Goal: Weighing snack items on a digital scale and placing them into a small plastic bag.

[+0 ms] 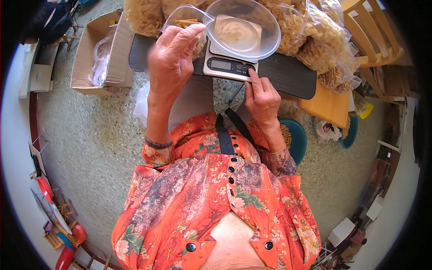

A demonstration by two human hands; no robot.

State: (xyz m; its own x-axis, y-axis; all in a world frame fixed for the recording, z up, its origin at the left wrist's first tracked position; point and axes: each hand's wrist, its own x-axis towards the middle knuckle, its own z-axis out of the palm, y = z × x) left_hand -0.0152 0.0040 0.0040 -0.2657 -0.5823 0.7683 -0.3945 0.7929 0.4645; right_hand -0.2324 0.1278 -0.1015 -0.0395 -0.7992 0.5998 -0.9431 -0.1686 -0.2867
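My left hand (172, 60) is raised at the table's near edge and pinches the rim of a clear plastic zip bag (189, 11). Tan stick-shaped pieces (186, 23) show inside that bag, partly behind my fingers. Beside it stands a digital kitchen scale (221, 72) with a button panel and a small display. A translucent plastic bowl (271, 42) rests on the scale, with some crumbs (233, 33) visible at its bottom. The index fingertip of my right hand (265, 99) touches the panel's right-hand button. That hand holds nothing; its thumb is near the scale's front edge.
Bags of dried tan strips (325, 50) crowd the far side of the black tabletop (292, 74). An open cardboard box (118, 57) is on the floor at left. At right are a wooden chair (366, 30), a teal basin (300, 141) and another basin (352, 133).
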